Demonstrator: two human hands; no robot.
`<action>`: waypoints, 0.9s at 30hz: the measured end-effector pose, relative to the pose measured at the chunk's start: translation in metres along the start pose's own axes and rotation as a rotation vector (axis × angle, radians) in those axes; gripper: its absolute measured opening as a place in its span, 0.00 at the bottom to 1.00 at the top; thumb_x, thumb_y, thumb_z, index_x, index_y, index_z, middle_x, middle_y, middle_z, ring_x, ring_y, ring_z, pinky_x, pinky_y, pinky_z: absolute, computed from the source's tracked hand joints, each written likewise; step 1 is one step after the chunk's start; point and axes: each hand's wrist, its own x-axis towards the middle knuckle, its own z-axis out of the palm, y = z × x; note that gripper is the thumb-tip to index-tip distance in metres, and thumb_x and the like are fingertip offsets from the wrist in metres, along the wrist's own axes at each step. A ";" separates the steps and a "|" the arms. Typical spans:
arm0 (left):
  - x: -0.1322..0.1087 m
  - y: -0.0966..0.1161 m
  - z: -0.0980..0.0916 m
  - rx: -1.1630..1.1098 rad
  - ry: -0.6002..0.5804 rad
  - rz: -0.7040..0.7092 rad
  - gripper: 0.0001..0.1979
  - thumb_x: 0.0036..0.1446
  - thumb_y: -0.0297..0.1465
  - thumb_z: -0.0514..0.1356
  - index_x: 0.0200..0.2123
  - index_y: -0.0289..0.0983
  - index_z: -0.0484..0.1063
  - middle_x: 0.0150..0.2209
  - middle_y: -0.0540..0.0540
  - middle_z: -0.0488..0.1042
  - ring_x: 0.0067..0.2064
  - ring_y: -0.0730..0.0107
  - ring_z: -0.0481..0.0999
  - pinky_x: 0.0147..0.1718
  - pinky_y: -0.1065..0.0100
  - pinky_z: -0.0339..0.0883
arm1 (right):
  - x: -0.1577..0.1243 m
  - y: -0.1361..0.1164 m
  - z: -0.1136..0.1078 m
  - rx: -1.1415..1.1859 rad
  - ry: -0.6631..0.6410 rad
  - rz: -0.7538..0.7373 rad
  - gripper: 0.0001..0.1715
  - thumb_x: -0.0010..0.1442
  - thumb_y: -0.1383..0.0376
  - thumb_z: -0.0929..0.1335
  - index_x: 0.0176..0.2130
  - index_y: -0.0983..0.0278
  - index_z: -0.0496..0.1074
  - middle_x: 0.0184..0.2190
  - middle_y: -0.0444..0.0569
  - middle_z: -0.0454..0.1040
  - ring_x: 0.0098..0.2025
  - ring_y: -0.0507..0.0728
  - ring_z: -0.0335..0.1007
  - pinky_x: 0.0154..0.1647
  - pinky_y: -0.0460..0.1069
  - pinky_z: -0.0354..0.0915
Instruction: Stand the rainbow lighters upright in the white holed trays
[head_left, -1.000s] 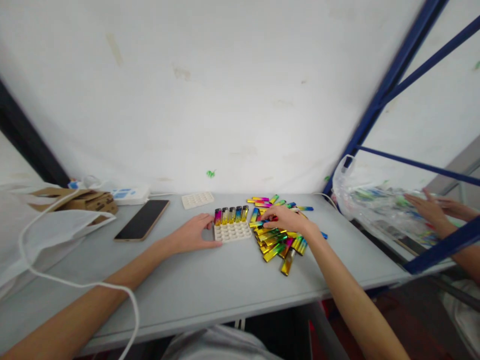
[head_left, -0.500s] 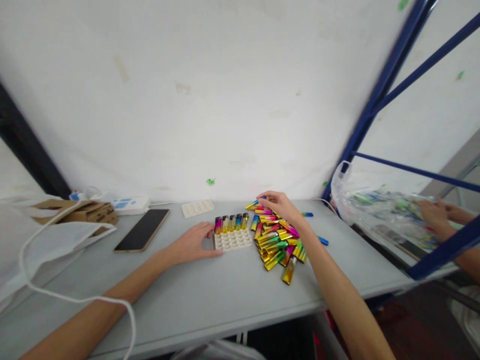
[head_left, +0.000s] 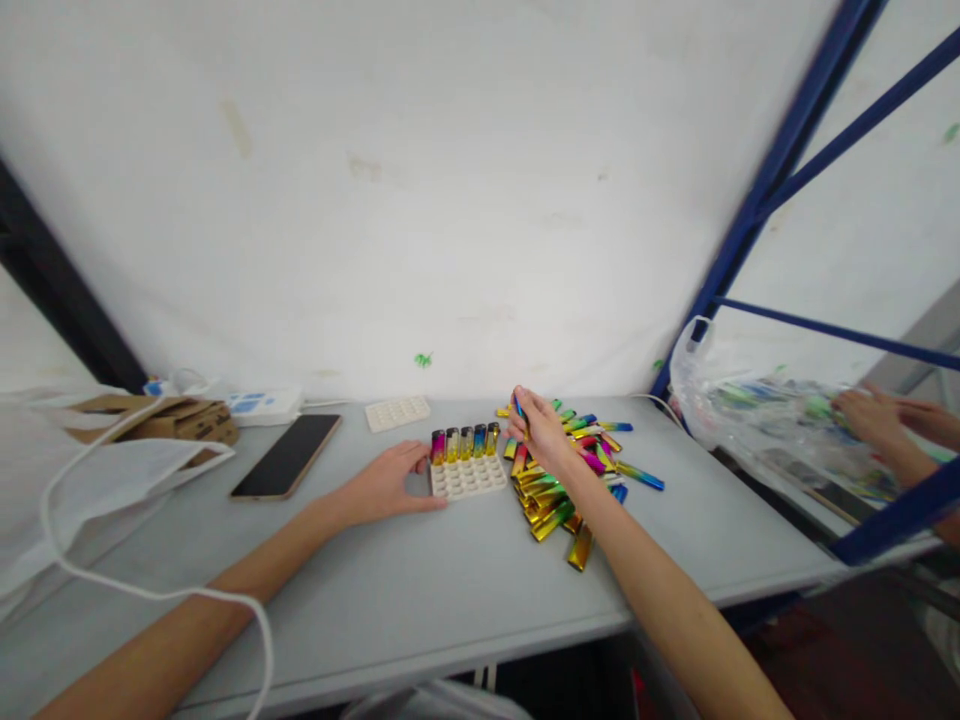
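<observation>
My left hand [head_left: 390,478] grips the left end of a cream tray [head_left: 471,480] with rows of holes, thumb at its front corner and fingers at its back. Several shiny lighters [head_left: 466,442] with black tops stand upright along the tray's back row. Just right of the tray, my right hand [head_left: 538,428] is closed, pinching a blue and yellow lighter [head_left: 520,408] held tilted above the table. Below and behind that hand lies a loose heap of metallic rainbow lighters [head_left: 551,505], partly hidden by my right wrist and forearm.
A second cream tray [head_left: 397,413] lies near the wall. To the left are a phone [head_left: 287,457], a white box [head_left: 264,405], a cardboard box [head_left: 176,420] and a white cable [head_left: 157,598]. At right, beyond a blue frame [head_left: 731,255], another person's hands [head_left: 870,415] work at plastic bags.
My right hand has lifted a lighter from the back of the heap and moved left and toward the tray. My left hand stays on the tray.
</observation>
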 end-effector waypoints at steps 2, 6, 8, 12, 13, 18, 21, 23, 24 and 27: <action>0.000 -0.001 0.000 0.003 -0.001 -0.002 0.28 0.50 0.58 0.68 0.36 0.39 0.71 0.36 0.46 0.73 0.38 0.56 0.74 0.39 0.62 0.66 | -0.003 0.003 0.006 0.006 0.000 0.009 0.31 0.57 0.37 0.73 0.36 0.58 0.62 0.19 0.31 0.52 0.17 0.47 0.49 0.20 0.44 0.61; 0.000 -0.001 0.000 0.009 -0.007 -0.001 0.28 0.51 0.57 0.68 0.38 0.38 0.72 0.36 0.46 0.73 0.38 0.55 0.74 0.39 0.61 0.65 | -0.005 0.012 0.013 -0.054 -0.031 0.047 0.31 0.60 0.36 0.69 0.39 0.57 0.61 0.20 0.32 0.53 0.16 0.46 0.43 0.16 0.41 0.40; 0.000 -0.001 -0.001 0.007 -0.010 -0.004 0.28 0.51 0.56 0.68 0.39 0.38 0.72 0.36 0.46 0.73 0.38 0.55 0.74 0.39 0.61 0.65 | -0.006 0.015 0.014 -0.073 -0.046 0.030 0.30 0.62 0.36 0.68 0.39 0.57 0.62 0.20 0.32 0.51 0.17 0.46 0.43 0.17 0.41 0.39; 0.000 0.002 -0.002 0.011 -0.008 -0.013 0.29 0.51 0.58 0.67 0.39 0.38 0.72 0.35 0.46 0.73 0.37 0.56 0.73 0.38 0.62 0.65 | -0.007 0.015 0.015 -0.063 -0.122 0.015 0.29 0.63 0.36 0.67 0.42 0.57 0.62 0.22 0.33 0.55 0.18 0.47 0.50 0.18 0.42 0.47; 0.000 0.003 -0.002 0.013 -0.009 -0.016 0.29 0.52 0.58 0.66 0.39 0.37 0.72 0.35 0.46 0.73 0.37 0.57 0.73 0.38 0.62 0.65 | -0.008 0.014 0.015 -0.061 -0.146 0.008 0.29 0.63 0.36 0.67 0.43 0.56 0.63 0.22 0.33 0.57 0.19 0.47 0.54 0.19 0.42 0.51; 0.000 0.005 -0.003 0.017 -0.012 -0.008 0.28 0.51 0.56 0.67 0.40 0.37 0.73 0.36 0.45 0.73 0.38 0.58 0.73 0.38 0.62 0.66 | -0.011 0.010 0.016 -0.063 -0.207 0.031 0.28 0.63 0.38 0.68 0.45 0.56 0.64 0.22 0.34 0.59 0.18 0.48 0.51 0.18 0.42 0.48; -0.001 0.004 -0.003 0.016 -0.010 -0.001 0.28 0.52 0.56 0.67 0.39 0.37 0.72 0.36 0.45 0.74 0.38 0.58 0.73 0.38 0.62 0.66 | -0.013 0.008 0.017 -0.053 -0.213 0.127 0.32 0.61 0.35 0.67 0.34 0.60 0.64 0.19 0.33 0.50 0.18 0.46 0.39 0.18 0.42 0.39; -0.001 0.003 -0.002 0.017 -0.009 -0.003 0.28 0.52 0.56 0.67 0.39 0.38 0.72 0.37 0.45 0.73 0.38 0.57 0.73 0.39 0.62 0.66 | -0.015 0.006 0.019 -0.092 -0.170 0.171 0.36 0.61 0.33 0.65 0.26 0.60 0.59 0.18 0.33 0.47 0.17 0.46 0.36 0.18 0.43 0.36; -0.001 0.003 -0.001 0.019 -0.010 -0.004 0.28 0.52 0.56 0.68 0.39 0.38 0.71 0.37 0.45 0.73 0.38 0.57 0.73 0.39 0.62 0.66 | -0.016 0.006 0.021 -0.127 -0.133 0.176 0.36 0.62 0.34 0.64 0.24 0.60 0.56 0.17 0.34 0.46 0.17 0.46 0.35 0.17 0.44 0.36; 0.000 0.002 -0.001 0.023 -0.011 -0.006 0.28 0.51 0.57 0.67 0.37 0.38 0.70 0.36 0.45 0.73 0.38 0.56 0.73 0.39 0.62 0.66 | -0.020 0.008 0.026 -0.227 -0.027 0.182 0.33 0.65 0.41 0.61 0.19 0.59 0.53 0.14 0.36 0.47 0.15 0.47 0.37 0.16 0.45 0.36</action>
